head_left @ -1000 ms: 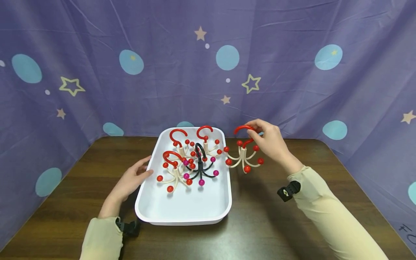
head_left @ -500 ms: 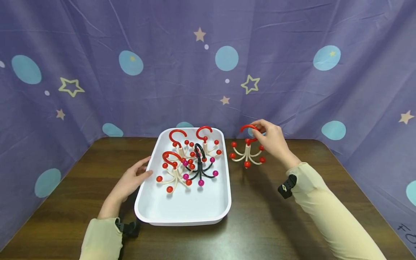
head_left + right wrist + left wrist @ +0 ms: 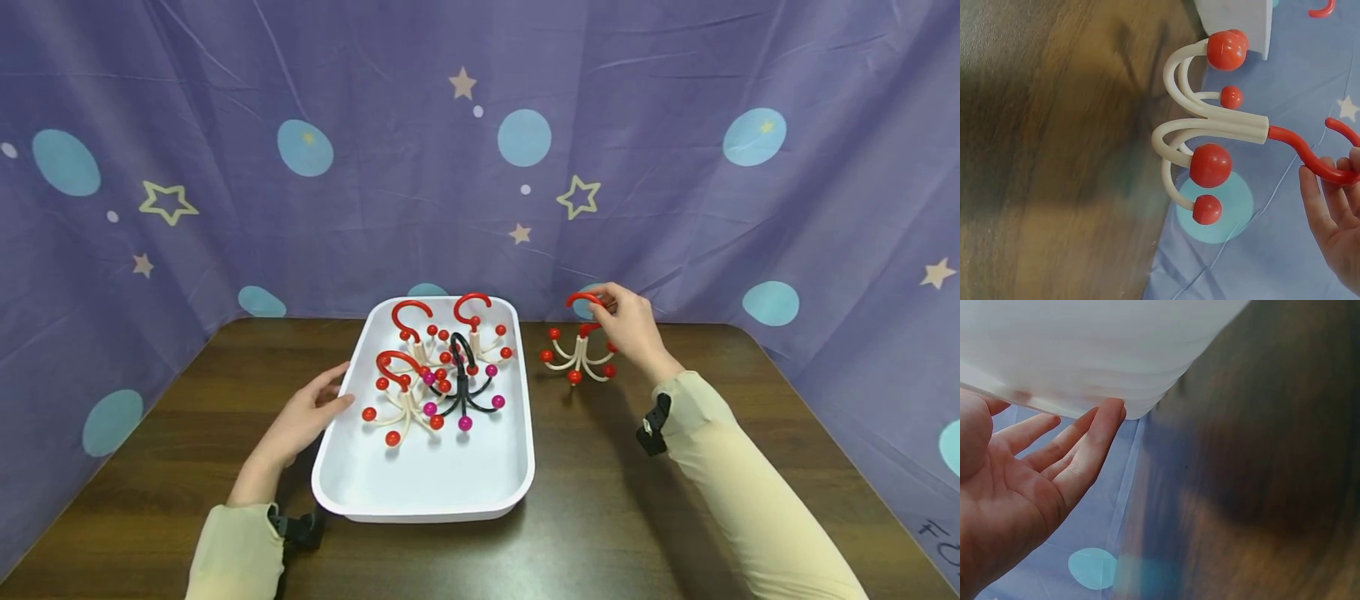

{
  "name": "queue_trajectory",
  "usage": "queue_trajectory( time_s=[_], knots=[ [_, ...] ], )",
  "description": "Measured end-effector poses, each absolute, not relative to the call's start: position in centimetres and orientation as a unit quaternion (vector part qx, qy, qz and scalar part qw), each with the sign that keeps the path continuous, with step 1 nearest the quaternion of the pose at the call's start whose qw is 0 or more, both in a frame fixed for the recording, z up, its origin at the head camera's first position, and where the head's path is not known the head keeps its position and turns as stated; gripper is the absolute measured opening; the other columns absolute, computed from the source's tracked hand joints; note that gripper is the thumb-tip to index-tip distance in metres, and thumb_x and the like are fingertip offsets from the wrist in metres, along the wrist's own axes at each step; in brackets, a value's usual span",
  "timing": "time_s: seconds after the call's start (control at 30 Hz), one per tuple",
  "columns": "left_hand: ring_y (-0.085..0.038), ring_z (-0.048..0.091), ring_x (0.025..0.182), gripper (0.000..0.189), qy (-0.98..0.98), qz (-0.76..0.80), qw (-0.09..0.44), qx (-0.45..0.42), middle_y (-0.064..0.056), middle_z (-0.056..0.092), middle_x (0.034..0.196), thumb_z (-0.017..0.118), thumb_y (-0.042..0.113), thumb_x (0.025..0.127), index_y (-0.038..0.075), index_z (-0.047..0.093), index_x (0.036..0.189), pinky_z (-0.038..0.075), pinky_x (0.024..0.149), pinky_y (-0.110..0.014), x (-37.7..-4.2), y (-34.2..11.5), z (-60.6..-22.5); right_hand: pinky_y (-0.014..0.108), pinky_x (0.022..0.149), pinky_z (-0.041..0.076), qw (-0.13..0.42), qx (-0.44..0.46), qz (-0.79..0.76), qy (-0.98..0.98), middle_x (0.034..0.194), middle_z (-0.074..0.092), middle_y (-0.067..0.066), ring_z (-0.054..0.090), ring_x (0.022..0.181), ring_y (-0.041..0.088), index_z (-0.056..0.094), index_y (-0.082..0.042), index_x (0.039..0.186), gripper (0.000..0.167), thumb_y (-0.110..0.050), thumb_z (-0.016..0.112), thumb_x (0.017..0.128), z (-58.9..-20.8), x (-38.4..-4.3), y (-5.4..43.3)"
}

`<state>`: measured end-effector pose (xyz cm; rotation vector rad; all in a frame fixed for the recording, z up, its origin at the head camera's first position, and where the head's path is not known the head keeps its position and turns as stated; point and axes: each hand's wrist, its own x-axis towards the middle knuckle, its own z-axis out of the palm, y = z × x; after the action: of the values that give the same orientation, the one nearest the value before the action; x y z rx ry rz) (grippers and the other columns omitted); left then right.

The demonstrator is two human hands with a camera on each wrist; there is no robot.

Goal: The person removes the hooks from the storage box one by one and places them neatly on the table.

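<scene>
My right hand (image 3: pixel 628 325) pinches the red top hook of a hook hanger (image 3: pixel 581 354) with cream arms tipped by red balls. It hangs upright above the table, right of the white tray (image 3: pixel 420 492); the right wrist view shows the fingers (image 3: pixel 1316 206) at its red hook (image 3: pixel 1300 150). My left hand (image 3: pixel 303 417) touches the tray's left side, fairly straight fingers (image 3: pixel 1094 440) against its outer wall in the left wrist view. Inside the tray stand a black hook hanger (image 3: pixel 462 387) with magenta balls and 3 cream ones (image 3: pixel 407 404) with red hooks.
A dark wooden table (image 3: pixel 600 517) carries the tray. Behind it hangs a purple curtain (image 3: pixel 637 233) with stars and blue ovals, close to the table's far edge. Table surface extends right of the tray, beneath the held hanger.
My right hand has carried the hook hanger from beside the tray's right rim further right and a little lower. My left hand and the tray have stayed in place.
</scene>
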<state>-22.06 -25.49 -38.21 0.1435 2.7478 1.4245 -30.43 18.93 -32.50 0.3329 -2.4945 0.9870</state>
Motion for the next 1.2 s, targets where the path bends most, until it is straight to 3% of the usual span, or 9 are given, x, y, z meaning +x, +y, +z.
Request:
queue_trajectory(
  time_s=[0.5,1.2],
  knots=[
    [-0.032,0.056,0.098,0.057,0.883,0.467,0.015,0.050,-0.026,0.050,0.118,0.054,0.021,0.092,0.009,0.030,0.142,0.051,0.073,-0.035,-22.1,-25.5,-38.2,0.037,0.065,0.049,0.212,0.092,0.349,-0.908,0.092,0.065,0.014,0.062,0.080,0.026,0.063,-0.006,0.108,0.021,-0.014,0.058,0.089,-33.0,-31.7,19.0],
    [-0.033,0.055,0.098,0.057,0.881,0.470,0.013,0.050,-0.027,0.051,0.117,0.054,0.021,0.091,0.008,0.030,0.142,0.051,0.072,-0.033,-22.2,-25.5,-38.5,0.032,0.063,0.044,0.220,0.068,0.354,-0.906,0.088,0.065,0.014,0.060,0.076,0.025,0.063,-0.006,0.105,0.020,-0.010,0.059,0.086,-34.3,-32.3,19.5]
  ],
)
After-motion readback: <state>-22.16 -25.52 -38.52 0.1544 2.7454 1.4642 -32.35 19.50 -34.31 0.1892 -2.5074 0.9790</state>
